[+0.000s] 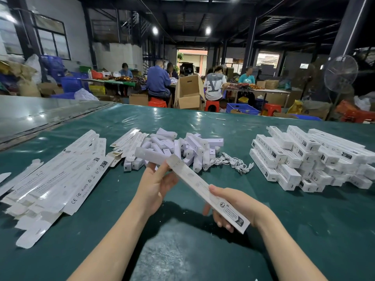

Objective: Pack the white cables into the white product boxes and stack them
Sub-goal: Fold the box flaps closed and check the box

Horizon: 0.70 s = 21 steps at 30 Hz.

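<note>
While the right hand (237,205) grips the near end of a long white product box (199,188) above the surface (304,220), the left hand (156,183) pinches its far flap end, probably squaring it open for the white cables (233,162) lying beyond; finished boxes (304,159) are stacked to the right.

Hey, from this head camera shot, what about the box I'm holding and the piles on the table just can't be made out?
Held box: head view; its own walls hide whether a cable is inside.
Its label: print too small and blurred to read.
Packed stack: cut off by the right edge, count unknown.
Cables: tangled, too small to count.
</note>
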{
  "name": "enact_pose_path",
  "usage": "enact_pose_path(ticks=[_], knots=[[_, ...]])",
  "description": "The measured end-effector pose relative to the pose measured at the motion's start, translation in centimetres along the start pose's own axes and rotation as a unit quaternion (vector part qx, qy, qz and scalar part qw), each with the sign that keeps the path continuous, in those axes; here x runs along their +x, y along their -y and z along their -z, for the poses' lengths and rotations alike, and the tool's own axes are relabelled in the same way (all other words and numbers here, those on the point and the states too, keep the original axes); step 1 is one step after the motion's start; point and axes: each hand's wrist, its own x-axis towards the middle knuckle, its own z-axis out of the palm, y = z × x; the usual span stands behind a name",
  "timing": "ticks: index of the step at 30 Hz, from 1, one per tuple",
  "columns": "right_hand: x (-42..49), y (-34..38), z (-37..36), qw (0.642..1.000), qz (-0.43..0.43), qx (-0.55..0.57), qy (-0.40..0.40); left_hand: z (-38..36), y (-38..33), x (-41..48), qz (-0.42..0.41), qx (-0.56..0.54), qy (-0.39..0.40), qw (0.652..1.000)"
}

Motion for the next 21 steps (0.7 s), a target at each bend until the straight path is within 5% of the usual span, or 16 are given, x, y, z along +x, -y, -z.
enact_pose_path(ticks=[5,11,21], knots=[[0.1,-0.1,0.2,0.999,-0.024,0.022,0.011,0.4,0.0,0.0,-0.021,0.104,-0.021,0.994],[-0.7,0.0,0.6,0.978,-0.102,0.128,0.128,0.8,-0.2,-0.4,0.010,0.075,0.010,0.997],[-0.4,-1.0,0.8,0.966,-0.048,0.165,0.191,0.1,-0.4,-0.8,0.055,0.045,0.047,0.996]])
